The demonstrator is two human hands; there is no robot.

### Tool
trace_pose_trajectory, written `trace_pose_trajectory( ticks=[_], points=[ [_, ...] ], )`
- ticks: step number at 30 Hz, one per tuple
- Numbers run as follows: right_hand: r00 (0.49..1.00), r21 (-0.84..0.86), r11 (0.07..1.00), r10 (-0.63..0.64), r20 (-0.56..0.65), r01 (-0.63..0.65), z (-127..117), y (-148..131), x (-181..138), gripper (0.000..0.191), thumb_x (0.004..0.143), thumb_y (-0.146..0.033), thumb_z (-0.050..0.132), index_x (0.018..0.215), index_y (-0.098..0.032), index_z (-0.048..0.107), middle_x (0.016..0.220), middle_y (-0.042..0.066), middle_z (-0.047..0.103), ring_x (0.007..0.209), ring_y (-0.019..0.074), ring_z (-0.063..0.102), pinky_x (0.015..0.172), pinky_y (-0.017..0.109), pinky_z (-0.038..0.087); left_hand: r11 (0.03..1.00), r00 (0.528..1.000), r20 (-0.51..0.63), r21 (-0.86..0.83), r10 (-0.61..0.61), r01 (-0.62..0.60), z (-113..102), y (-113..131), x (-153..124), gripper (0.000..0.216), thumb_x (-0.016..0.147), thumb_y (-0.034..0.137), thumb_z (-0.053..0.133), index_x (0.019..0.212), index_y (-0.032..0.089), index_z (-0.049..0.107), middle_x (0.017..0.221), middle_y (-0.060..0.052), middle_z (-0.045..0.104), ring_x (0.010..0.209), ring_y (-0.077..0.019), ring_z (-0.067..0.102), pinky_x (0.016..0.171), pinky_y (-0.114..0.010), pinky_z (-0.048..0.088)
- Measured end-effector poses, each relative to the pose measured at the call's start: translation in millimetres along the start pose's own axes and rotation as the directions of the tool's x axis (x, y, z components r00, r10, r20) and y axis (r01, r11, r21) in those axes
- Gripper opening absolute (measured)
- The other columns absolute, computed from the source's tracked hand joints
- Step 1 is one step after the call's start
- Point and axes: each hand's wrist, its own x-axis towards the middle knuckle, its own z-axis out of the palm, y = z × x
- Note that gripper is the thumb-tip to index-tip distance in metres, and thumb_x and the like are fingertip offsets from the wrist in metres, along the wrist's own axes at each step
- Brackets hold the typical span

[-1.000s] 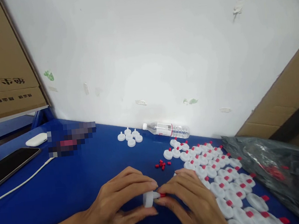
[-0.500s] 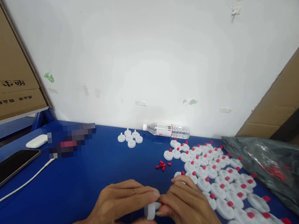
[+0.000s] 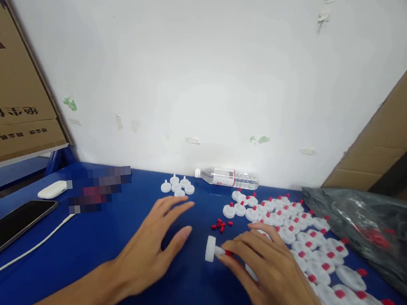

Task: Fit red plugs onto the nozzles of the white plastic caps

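Observation:
My right hand [image 3: 272,266] pinches a white plastic nozzle cap [image 3: 210,248] by its red tip, the round base pointing left above the table. My left hand [image 3: 155,248] is off the cap, fingers and thumb spread with nothing between them. Just beyond its fingertips stands a small group of white nozzle caps [image 3: 189,189] without red tips. Several loose red tips [image 3: 222,225] lie on the table between the hands, farther back. Beside and partly under my right hand spread many white nozzle caps with red tips [image 3: 319,272].
A clear plastic bottle [image 3: 223,177] lies along the white wall. A dark plastic bag [image 3: 384,231] with red pieces sits at the right edge. On the left of the blue table [image 3: 124,227] are a phone [image 3: 16,228], a white case [image 3: 53,190] and a white cable [image 3: 33,254].
My left hand has let go of the nozzle cap, opened and moved forward towards the untipped caps. My right hand has kept the cap and shifted slightly right.

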Motion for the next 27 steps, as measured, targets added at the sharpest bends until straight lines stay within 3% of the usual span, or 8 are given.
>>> trace_pose_trajectory(
  ticks=[6, 11, 19, 27],
  points=[
    [0.998, 0.013, 0.999, 0.029, 0.055, -0.029, 2.6, 3.0, -3.0, 0.009, 0.104, -0.015, 0.058, 0.104, -0.022, 0.064, 0.091, -0.002, 0.071, 0.081, 0.0168, 0.069, 0.105, 0.04, 0.036, 0.994, 0.997, 0.043, 0.098, -0.06, 0.056, 4.6, -28.9, 12.2, 0.067, 0.109, 0.038, 0.049, 0.169, 0.032, 0.019, 0.178, -0.008, 0.015, 0.162, -0.038, 0.015, 0.123, -0.067, 0.034],
    [0.994, 0.023, 0.999, 0.042, 0.097, -0.045, 8.5, 0.2, -5.9, 0.015, 0.101, -0.012, 0.056, 0.105, -0.023, 0.065, 0.092, 0.0, 0.071, 0.084, 0.0196, 0.068, 0.103, 0.042, 0.041, 0.99, 0.995, 0.094, 0.14, -0.031, 0.018, 5.8, -34.7, 15.1, 0.071, 0.107, 0.037, 0.052, 0.169, 0.03, 0.018, 0.178, -0.008, 0.01, 0.162, -0.0399, 0.009, 0.124, -0.068, 0.03],
    [0.978, 0.071, 0.993, 0.081, 0.19, -0.096, 13.1, -1.1, -9.8, 0.023, 0.099, -0.012, 0.059, 0.116, -0.027, 0.064, 0.106, -0.002, 0.074, 0.099, 0.0202, 0.069, 0.114, 0.044, 0.034, 0.992, 0.989, 0.145, 0.124, -0.016, -0.002, 7.0, -42.2, 15.9, 0.071, 0.107, 0.038, 0.053, 0.169, 0.029, 0.02, 0.176, -0.009, 0.025, 0.162, -0.0377, 0.018, 0.126, -0.066, 0.03],
    [0.976, -0.034, 0.993, 0.119, 0.184, -0.115, 7.7, 6.0, -9.0, 0.02, 0.096, -0.009, 0.05, 0.097, -0.024, 0.064, 0.097, 0.002, 0.071, 0.096, 0.0254, 0.067, 0.107, 0.057, 0.039, 0.999, 0.998, 0.061, -0.016, 0.035, -0.034, -2.9, -19.8, 16.3, 0.05, 0.105, 0.024, 0.052, 0.154, 0.027, 0.045, 0.153, -0.01, 0.052, 0.14, -0.0293, 0.054, 0.12, -0.051, 0.046]
  ],
)
